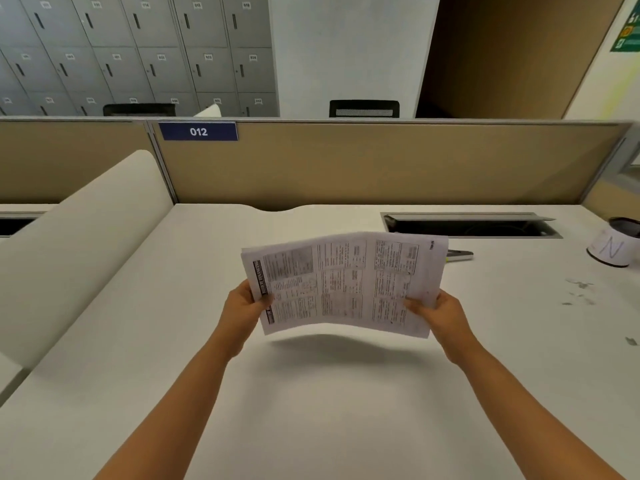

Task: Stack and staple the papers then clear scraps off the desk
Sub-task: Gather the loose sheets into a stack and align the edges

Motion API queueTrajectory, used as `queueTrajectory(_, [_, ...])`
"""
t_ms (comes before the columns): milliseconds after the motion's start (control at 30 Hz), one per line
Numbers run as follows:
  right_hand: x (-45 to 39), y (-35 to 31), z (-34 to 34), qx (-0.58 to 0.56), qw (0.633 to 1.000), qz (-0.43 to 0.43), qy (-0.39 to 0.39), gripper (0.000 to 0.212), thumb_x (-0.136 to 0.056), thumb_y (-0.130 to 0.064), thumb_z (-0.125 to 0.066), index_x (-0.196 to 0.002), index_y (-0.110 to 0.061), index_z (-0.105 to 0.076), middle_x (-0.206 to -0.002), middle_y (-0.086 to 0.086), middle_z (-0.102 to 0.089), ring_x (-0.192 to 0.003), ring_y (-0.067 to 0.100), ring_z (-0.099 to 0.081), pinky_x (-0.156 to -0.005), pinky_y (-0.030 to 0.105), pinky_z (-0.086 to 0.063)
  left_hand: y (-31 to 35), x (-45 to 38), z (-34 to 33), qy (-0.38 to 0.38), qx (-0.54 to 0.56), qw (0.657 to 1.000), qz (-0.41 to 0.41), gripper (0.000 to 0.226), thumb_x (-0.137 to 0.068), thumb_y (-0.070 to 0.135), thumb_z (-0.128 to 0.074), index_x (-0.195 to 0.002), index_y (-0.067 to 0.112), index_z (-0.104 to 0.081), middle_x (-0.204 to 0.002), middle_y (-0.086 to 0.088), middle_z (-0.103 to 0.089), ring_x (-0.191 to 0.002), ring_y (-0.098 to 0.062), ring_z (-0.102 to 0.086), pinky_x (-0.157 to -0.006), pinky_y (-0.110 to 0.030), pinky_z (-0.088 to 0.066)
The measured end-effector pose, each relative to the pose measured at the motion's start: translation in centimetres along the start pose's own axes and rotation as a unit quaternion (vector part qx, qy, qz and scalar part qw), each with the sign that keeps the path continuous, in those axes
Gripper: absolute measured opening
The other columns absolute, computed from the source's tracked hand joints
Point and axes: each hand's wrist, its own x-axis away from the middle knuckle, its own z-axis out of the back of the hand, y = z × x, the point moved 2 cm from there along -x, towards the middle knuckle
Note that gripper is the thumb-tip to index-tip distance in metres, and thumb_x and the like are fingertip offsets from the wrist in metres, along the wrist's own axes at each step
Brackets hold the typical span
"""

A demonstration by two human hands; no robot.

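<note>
Both hands, left hand (244,306) and right hand (438,311), pinch the papers (343,285) by the side edges, above the surface (311,393). I would tap the bottom edge down to align the sheets before stapling.

Ahead of you a tan partition (381,164) carries a blue sign (198,132) reading 012, with grey lockers (138,50) behind it. To your right, a white cup (614,242) stands near an open cable tray (471,225).

We see two bare forearms, no sleeves, watch or rings, entering from six o'clock, ending in our left hand (242,311) and right hand (441,315).
</note>
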Motion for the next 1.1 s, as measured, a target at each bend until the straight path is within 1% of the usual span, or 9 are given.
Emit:
queueTrajectory(67, [0.4, 1.0, 0.0, 0.009, 1.0, -0.015, -0.006, 0.036, -0.079, -0.004, -0.069, -0.115, -0.007, -0.061, -0.106, 0.009, -0.068, -0.095, 0.023, -0.066, -0.081, 0.032, -0.055, -1.7, 0.8, -0.6, -0.001, -0.002, 1.0, 0.006, 0.027, -0.09, 0.0, -0.051, -0.109, 0.019, -0.057, -0.108, -0.003, -0.065, -0.101, -0.021, -0.061, -0.087, -0.034, -0.052])
queueTrajectory(167, [0.6, 1.8, -0.1, 0.008, 1.0, -0.027, 0.003, 0.038, -0.078, -0.001, -0.069, -0.114, -0.007, -0.061, -0.106, 0.01, -0.067, -0.094, 0.024, -0.065, -0.082, 0.033, -0.054, -3.1, 1.4, -1.4, 0.002, -0.005, 1.0, 0.005, 0.031, -0.092, 0.002, -0.048, -0.104, 0.03, -0.055, -0.103, 0.01, -0.064, -0.098, -0.01, -0.06, -0.072, -0.018, -0.051])
queueTrajectory(367, [-0.1, 0.2, 0.7, 0.017, 1.0, -0.002, 0.019, 0.025, -0.077, -0.003, -0.071, -0.093, -0.022, -0.067, -0.095, -0.003, -0.071, -0.087, 0.012, -0.067, -0.068, 0.019, -0.053, -2.6, 0.9, -0.9, 0.03, -0.006, 0.999, -0.023, 0.042, -0.092, 0.001, -0.047, -0.101, 0.041, -0.056, -0.1, 0.017, -0.065, -0.092, 0.001, -0.062, -0.065, -0.012, -0.052])
queueTrajectory(500, [0.5, 1.3, 0.7, 0.044, 0.998, -0.024, 0.022, 0.025, -0.076, -0.005, -0.073, -0.086, -0.027, -0.065, -0.09, -0.005, -0.069, -0.082, 0.007, -0.064, -0.063, 0.016, -0.049, -4.3, 1.5, -0.9, 0.018, -0.032, 0.999, 0.002, 0.036, -0.092, 0.001, -0.048, -0.099, 0.035, -0.059, -0.101, 0.01, -0.065, -0.096, -0.006, -0.06, -0.072, -0.015, -0.048])
queueTrajectory(600, [0.8, 2.4, 0.4, 0.053, 0.997, -0.056, 0.022, 0.023, -0.077, -0.004, -0.071, -0.088, -0.022, -0.063, -0.09, -0.002, -0.066, -0.08, 0.009, -0.061, -0.066, 0.023, -0.049, -5.2, 1.8, -1.0, 0.021, -0.072, 0.997, -0.003, 0.03, -0.092, -0.003, -0.045, -0.089, 0.021, -0.064, -0.095, -0.006, -0.065, -0.09, -0.019, -0.058, -0.071, -0.018, -0.044])
queueTrajectory(767, [-0.6, 0.9, 0.8, 0.085, 0.993, -0.043, 0.066, 0.024, -0.077, -0.004, -0.072, -0.095, -0.014, -0.06, -0.094, 0.006, -0.064, -0.083, 0.024, -0.059, -0.074, 0.035, -0.046, -3.5, 1.4, -1.1, 0.025, -0.043, 0.999, -0.015, 0.043, -0.092, -0.001, -0.043, -0.093, 0.038, -0.061, -0.088, 0.022, -0.07, -0.087, 0.009, -0.063, -0.064, -0.003, -0.048])
queueTrajectory(933, [0.6, 2.4, 0.8, 0.065, 0.995, -0.068, 0.021, 0.026, -0.079, -0.004, -0.07, -0.093, -0.025, -0.064, -0.096, 0.002, -0.067, -0.084, 0.012, -0.063, -0.066, 0.019, -0.048, -4.9, 2.3, -1.8, -0.011, -0.063, 0.998, 0.012, 0.035, -0.094, -0.001, -0.043, -0.099, 0.031, -0.058, -0.099, 0.014, -0.065, -0.094, -0.006, -0.061, -0.071, -0.01, -0.051])
queueTrajectory(1033, [0.3, 2.3, 1.1, 0.083, 0.994, -0.065, 0.022, 0.028, -0.08, -0.005, -0.069, -0.104, -0.018, -0.064, -0.1, 0.003, -0.067, -0.091, 0.021, -0.064, -0.074, 0.023, -0.05, -4.6, 2.1, -1.8, -0.004, -0.071, 0.997, 0.001, 0.03, -0.095, 0.0, -0.042, -0.11, 0.021, -0.058, -0.104, 0.005, -0.064, -0.097, -0.01, -0.06, -0.08, -0.013, -0.047])
queueTrajectory(1100, [-0.1, 1.7, 1.3, 0.081, 0.994, -0.057, 0.037, 0.032, -0.079, -0.009, -0.071, -0.11, -0.014, -0.062, -0.102, 0.005, -0.067, -0.088, 0.019, -0.064, -0.074, 0.025, -0.051, -4.1, 1.9, -1.9, -0.008, -0.063, 0.998, -0.002, 0.032, -0.095, 0.0, -0.041, -0.111, 0.021, -0.059, -0.105, 0.006, -0.064, -0.096, -0.006, -0.06, -0.077, -0.012, -0.048])
